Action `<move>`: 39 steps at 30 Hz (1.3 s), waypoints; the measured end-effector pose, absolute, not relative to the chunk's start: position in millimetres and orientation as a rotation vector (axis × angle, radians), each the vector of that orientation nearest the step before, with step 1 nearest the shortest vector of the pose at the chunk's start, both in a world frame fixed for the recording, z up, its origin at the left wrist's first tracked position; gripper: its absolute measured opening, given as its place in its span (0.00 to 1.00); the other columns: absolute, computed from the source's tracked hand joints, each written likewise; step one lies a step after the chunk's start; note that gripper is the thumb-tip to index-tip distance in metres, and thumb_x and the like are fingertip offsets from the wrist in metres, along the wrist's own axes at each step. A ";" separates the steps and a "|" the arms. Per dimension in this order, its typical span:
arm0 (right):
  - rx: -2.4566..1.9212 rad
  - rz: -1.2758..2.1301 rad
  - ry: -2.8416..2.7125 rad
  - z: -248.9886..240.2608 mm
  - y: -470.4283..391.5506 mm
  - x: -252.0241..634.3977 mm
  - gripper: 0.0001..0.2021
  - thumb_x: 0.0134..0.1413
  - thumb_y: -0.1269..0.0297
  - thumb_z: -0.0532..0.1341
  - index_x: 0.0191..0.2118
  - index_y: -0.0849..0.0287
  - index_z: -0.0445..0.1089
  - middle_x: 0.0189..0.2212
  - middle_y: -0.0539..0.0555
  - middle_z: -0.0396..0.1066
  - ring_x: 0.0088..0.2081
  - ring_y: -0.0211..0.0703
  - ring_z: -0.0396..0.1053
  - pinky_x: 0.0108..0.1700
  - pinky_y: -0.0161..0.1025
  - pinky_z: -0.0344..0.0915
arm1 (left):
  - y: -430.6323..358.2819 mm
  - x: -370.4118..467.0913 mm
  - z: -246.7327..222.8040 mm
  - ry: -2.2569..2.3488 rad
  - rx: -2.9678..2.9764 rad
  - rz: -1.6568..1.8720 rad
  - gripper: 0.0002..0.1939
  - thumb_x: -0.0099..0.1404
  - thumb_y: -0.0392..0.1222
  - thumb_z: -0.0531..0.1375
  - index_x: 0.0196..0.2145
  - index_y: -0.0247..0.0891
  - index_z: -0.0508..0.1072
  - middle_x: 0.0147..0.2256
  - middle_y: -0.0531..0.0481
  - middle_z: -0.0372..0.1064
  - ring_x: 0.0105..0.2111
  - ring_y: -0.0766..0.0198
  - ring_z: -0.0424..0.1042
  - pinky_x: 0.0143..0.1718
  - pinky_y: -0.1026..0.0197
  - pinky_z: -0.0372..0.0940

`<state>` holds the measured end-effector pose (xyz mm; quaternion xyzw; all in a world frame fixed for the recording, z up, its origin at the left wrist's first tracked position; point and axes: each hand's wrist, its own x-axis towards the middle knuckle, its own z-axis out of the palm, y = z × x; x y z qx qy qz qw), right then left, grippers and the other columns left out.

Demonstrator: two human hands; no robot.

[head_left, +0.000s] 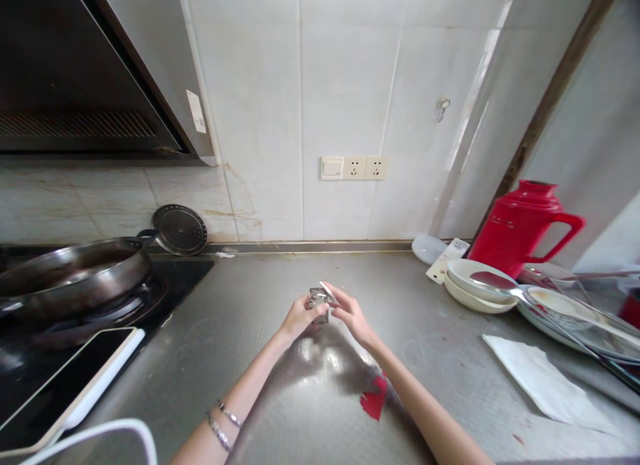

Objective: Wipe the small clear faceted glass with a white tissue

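Fingers of my left hand point(300, 316) curl around a small shiny thing point(316, 296) over the metal counter point(200, 358), and my nearly closed right hand point(351, 313) pinches a thin white thing point(327, 291) beside it.

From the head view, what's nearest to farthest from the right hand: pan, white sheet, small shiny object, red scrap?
1. Small shiny object, beside the right hand.
2. Red scrap, on the counter, lower middle.
3. White sheet, to the right.
4. Pan, on the stove, far left.
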<state>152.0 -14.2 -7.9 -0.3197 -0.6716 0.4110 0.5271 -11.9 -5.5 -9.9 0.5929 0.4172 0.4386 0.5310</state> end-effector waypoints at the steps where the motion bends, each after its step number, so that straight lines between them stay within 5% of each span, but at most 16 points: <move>1: -0.731 1.010 -1.628 -10.0 -14.4 151.4 0.27 0.50 0.65 0.61 0.58 0.50 0.64 0.59 0.54 0.63 0.59 0.54 0.62 0.56 0.53 0.64 | -4.7 -12.3 -10.1 0.999 1.386 1.029 0.26 0.53 0.57 0.64 0.42 0.33 0.73 0.33 0.45 0.73 0.29 0.62 0.72 0.24 0.66 0.64; 6: -0.754 0.973 -1.685 -23.1 -14.7 142.7 0.41 0.44 0.66 0.67 0.64 0.51 0.52 0.64 0.58 0.52 0.61 0.52 0.58 0.56 0.49 0.64 | -3.8 -12.8 -10.3 0.988 1.363 0.990 0.30 0.52 0.61 0.64 0.43 0.32 0.73 0.32 0.45 0.74 0.24 0.65 0.71 0.22 0.66 0.65; 13: -0.810 1.025 -1.560 -28.1 -10.2 137.4 0.36 0.42 0.62 0.69 0.60 0.56 0.61 0.56 0.60 0.65 0.53 0.52 0.68 0.49 0.47 0.71 | -4.0 -24.3 -8.2 0.953 1.357 0.777 0.35 0.48 0.65 0.64 0.44 0.33 0.73 0.34 0.44 0.74 0.26 0.65 0.71 0.28 0.65 0.66; 20: -0.790 1.194 -1.467 -5.2 -19.6 137.2 0.24 0.47 0.59 0.67 0.52 0.57 0.69 0.46 0.56 0.74 0.43 0.51 0.75 0.45 0.47 0.73 | -5.1 -21.5 -15.8 0.859 1.567 0.953 0.53 0.38 0.44 0.75 0.60 0.38 0.56 0.46 0.39 0.70 0.46 0.53 0.71 0.48 0.53 0.65; 26: -0.843 1.064 -1.582 -2.7 -22.1 137.6 0.23 0.53 0.56 0.62 0.54 0.56 0.66 0.49 0.57 0.73 0.47 0.52 0.74 0.47 0.49 0.72 | -9.9 -14.2 -17.2 0.997 1.803 1.079 0.42 0.44 0.43 0.72 0.54 0.37 0.60 0.46 0.42 0.71 0.44 0.55 0.72 0.45 0.55 0.65; 33: -0.971 0.294 -1.989 -6.4 -20.8 153.0 0.22 0.60 0.58 0.57 0.58 0.55 0.64 0.61 0.60 0.60 0.65 0.57 0.50 0.63 0.63 0.48 | -2.7 -15.5 -24.4 1.108 1.807 1.158 0.43 0.42 0.42 0.72 0.53 0.36 0.57 0.43 0.44 0.70 0.38 0.59 0.72 0.41 0.57 0.66; 39: -0.772 0.158 -2.109 -1.6 -28.8 151.5 0.26 0.63 0.62 0.52 0.65 0.58 0.52 0.62 0.62 0.56 0.63 0.51 0.55 0.62 0.52 0.58 | -5.0 -14.5 -23.1 0.998 1.878 1.208 0.41 0.47 0.41 0.69 0.55 0.38 0.55 0.49 0.41 0.67 0.45 0.56 0.70 0.48 0.54 0.64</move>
